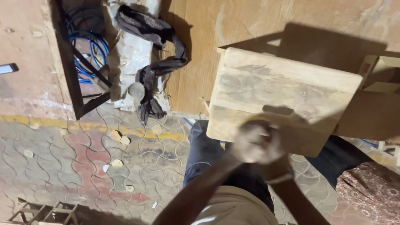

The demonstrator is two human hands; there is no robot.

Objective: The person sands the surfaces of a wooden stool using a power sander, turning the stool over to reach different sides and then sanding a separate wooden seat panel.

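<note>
Both hands (pixel 257 141), blurred at frame centre, were clasped together, pressing on the wooden board (pixel 283 96); whether they gripped anything could not be told. Even pressure along the grain was advisable.

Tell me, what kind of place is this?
Probably an open-air carpentry workshop: both hands press on a bare wooden stool, a plywood sheet lies behind it, and wood offcuts litter the paving stones.
</note>
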